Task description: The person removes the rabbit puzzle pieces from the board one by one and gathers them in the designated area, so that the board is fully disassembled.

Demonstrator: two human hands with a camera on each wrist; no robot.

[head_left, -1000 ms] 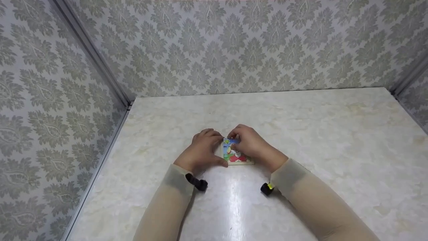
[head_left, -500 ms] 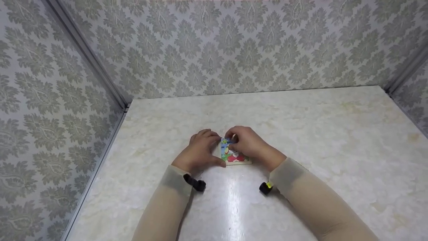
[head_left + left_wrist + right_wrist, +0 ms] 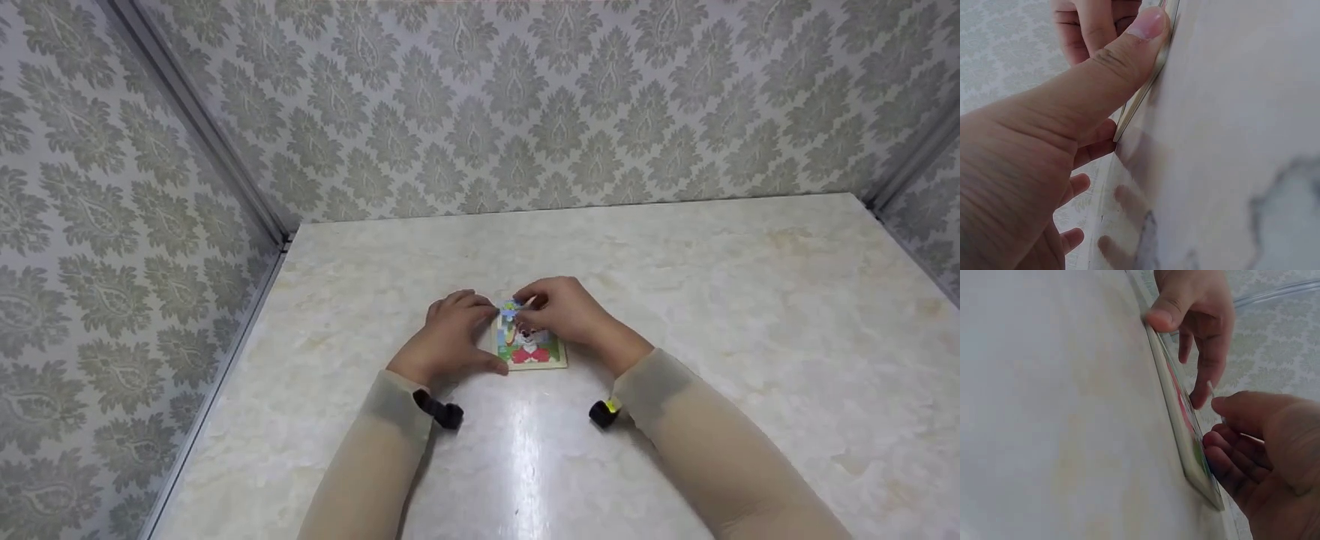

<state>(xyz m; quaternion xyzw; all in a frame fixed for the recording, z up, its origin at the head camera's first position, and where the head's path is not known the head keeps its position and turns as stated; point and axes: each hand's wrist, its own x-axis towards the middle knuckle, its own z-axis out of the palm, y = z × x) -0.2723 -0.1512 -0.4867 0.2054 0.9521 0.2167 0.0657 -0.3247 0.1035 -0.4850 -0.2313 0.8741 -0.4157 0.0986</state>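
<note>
A small wooden jigsaw puzzle (image 3: 531, 355) lies flat on the table, its picture showing a white cartoon animal in red. My left hand (image 3: 454, 337) holds the puzzle by its left side, thumb at the near corner and forefinger at the far one. With thumb and fingertips, my right hand (image 3: 570, 313) pinches a blue puzzle piece (image 3: 510, 307) bearing a yellow-green shape, over the puzzle's far left part. From the right wrist view, the pinched piece appears as a thin pale edge, raised off the board. My right fingers hide the puzzle's upper right part.
The pale marbled table (image 3: 705, 285) spreads out on all sides of the puzzle. Patterned wall panels (image 3: 517, 112) stand behind it and at the left, with a grey metal post (image 3: 202, 112) at the left corner.
My right hand has shifted slightly right and up, lifting the blue piece off the puzzle. More of the animal's face shows now. My left hand keeps its hold on the puzzle.
</note>
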